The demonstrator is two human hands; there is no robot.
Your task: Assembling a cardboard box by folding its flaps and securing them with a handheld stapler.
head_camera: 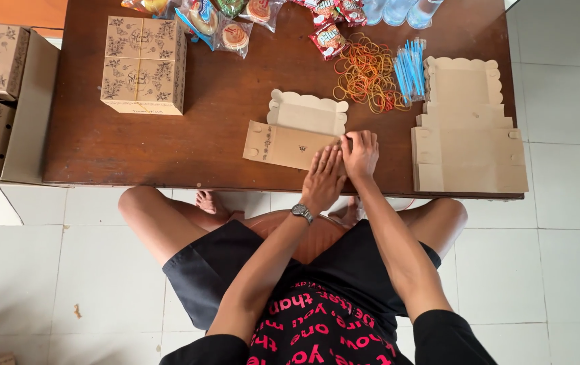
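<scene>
- Person sits at a dark wooden bench (168, 145), looking straight down at both hands working a flat cardboard box blank (290, 138).
- The blank lies near the front edge of the bench, roughly in the middle. Its long axis runs left-right, tilted a bit so the right end sits closer to the person. A scalloped flap points away, toward the far side.
- Left hand (323, 177) (the one with the wristwatch (302, 213)) lies flat, fingers together and stretched out, palm pressing down on the right end of the blank. No pinch, just pressing.
- Right hand (360, 154) is right beside it, touching it, fingers curled over the blank's right edge. I can't tell if it's really clamped on a fold or just resting on top.
- So the blank stretches off to the left of both hands; the hands are bunched at its right end, and the left hand covers more of the card.
- Stuff around: a stack of more flat blanks (469, 149) to the right, well apart from the hands. Behind that, a pile of rubber bands (364, 74) and a bundle of blue straws (410, 67).
- Finished printed boxes (144, 64) sit at the far left of the bench, snack packets (236, 34) along the far edge.
- More boxes on a side shelf (30, 101) further left.
</scene>
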